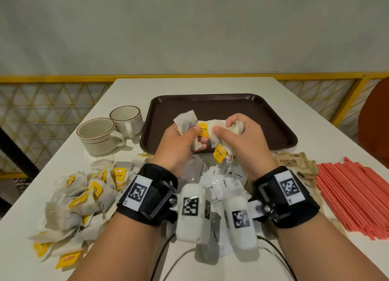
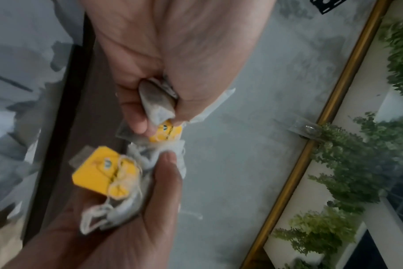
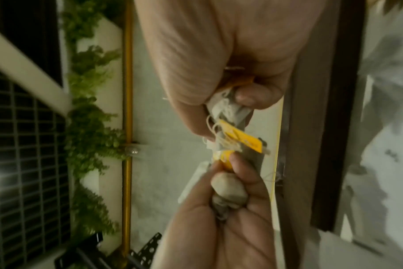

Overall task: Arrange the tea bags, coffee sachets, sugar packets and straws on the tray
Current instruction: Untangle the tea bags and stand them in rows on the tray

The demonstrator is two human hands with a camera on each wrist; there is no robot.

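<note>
My left hand [image 1: 189, 137] and right hand [image 1: 229, 133] each grip part of a tangled bunch of tea bags [image 1: 187, 118] with yellow tags, held together just above the front edge of the dark brown tray [image 1: 259, 116]. One yellow tag [image 1: 220, 154] dangles below the right hand. In the left wrist view the left hand [image 2: 154, 109] curls round a tea bag [image 2: 157, 102]. The right wrist view has the right hand [image 3: 230, 102] clutching bags and strings [image 3: 228, 111]. The tray's surface shows bare.
A heap of tea bags [image 1: 84, 196] lies front left on the white table. White coffee sachets [image 1: 223, 184] lie under my wrists, brown sugar packets [image 1: 294, 163] to their right, red straws [image 1: 353, 192] at far right. Two cups [image 1: 99, 133] stand left of the tray.
</note>
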